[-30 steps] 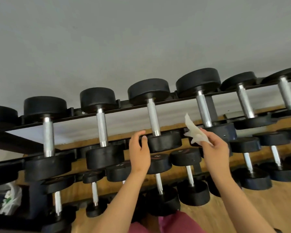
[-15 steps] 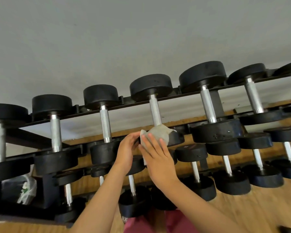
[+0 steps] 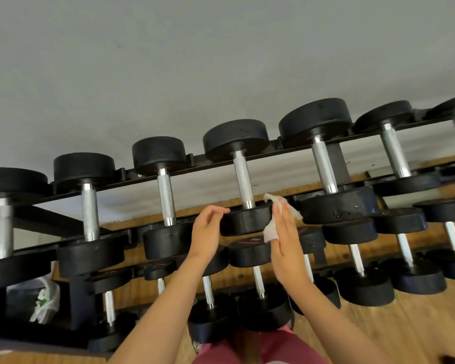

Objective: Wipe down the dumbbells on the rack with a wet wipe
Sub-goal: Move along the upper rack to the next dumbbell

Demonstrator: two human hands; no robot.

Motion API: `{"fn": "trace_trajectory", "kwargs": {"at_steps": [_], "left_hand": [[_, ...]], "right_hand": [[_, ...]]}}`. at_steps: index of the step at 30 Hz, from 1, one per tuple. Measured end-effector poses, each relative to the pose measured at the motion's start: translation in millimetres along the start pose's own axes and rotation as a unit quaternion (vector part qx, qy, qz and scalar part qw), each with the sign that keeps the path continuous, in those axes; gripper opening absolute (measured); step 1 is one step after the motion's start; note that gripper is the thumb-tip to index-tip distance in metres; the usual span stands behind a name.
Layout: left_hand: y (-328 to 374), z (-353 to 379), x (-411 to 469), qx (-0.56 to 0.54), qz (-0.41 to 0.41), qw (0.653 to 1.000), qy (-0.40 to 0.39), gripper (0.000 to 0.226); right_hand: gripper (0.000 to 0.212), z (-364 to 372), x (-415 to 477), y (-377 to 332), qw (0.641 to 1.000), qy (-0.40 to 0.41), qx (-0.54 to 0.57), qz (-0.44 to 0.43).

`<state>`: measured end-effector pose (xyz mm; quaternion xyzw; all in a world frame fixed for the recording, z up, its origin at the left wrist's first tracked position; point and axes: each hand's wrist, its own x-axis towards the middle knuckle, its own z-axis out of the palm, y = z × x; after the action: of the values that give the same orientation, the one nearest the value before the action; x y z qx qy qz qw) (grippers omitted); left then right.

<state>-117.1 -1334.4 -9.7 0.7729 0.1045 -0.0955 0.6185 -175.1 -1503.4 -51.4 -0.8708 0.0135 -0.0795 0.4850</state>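
Dumbbells crowd the centre dumbbell. Right hand flattens wet wipe on its head; left hand curls beside it, grip unclear.

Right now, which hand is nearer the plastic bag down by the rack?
Left. The left hand holds the left edge of the dumbbell, toward the bag; the right hand presses the wipe on its right edge, farther off.
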Motion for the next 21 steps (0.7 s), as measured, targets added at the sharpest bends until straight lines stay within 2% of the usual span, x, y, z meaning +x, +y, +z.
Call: {"fn": "trace_trajectory", "kwargs": {"at_steps": [2, 4, 6, 8, 11, 13, 15, 17, 21], "left_hand": [[2, 8, 2, 0.026, -0.007, 0.999, 0.02, 0.019], [2, 22, 6, 0.064, -0.015, 0.997, 0.042, 0.018], [2, 41, 10, 0.044, -0.056, 0.994, 0.082, 0.017], [5, 60, 13, -0.003, -0.108, 0.982, 0.157, 0.015], [3, 73, 14, 0.003, -0.097, 0.964, 0.249, 0.015], [1, 73, 13, 0.012, -0.079, 0.963, 0.256, 0.017], [-2, 72, 14, 0.022, -0.077, 0.964, 0.253, 0.018], [-1, 73, 14, 0.011, -0.077, 0.964, 0.255, 0.019], [1, 74, 13, -0.007, -0.072, 0.962, 0.264, 0.019]], "right_hand": [[0.067, 4, -2, 10, 0.99, 0.017, 0.126, 0.064], [0.058, 3, 1, 15, 0.954, 0.035, 0.248, 0.166], [0.048, 0, 8, 11, 0.923, 0.044, 0.3, 0.235], [0.04, -5, 13, 3, 0.914, 0.051, 0.311, 0.255], [0.044, -17, 26, -9, 0.919, 0.031, 0.318, 0.23], [0.036, -26, 45, -25, 0.919, -0.011, 0.336, 0.203], [0.034, -34, 70, -44, 0.934, -0.044, 0.32, 0.152], [0.037, -40, 97, -59, 0.951, -0.028, 0.291, 0.099], [0.041, -52, 147, -75, 0.963, 0.055, 0.263, 0.033]]}}
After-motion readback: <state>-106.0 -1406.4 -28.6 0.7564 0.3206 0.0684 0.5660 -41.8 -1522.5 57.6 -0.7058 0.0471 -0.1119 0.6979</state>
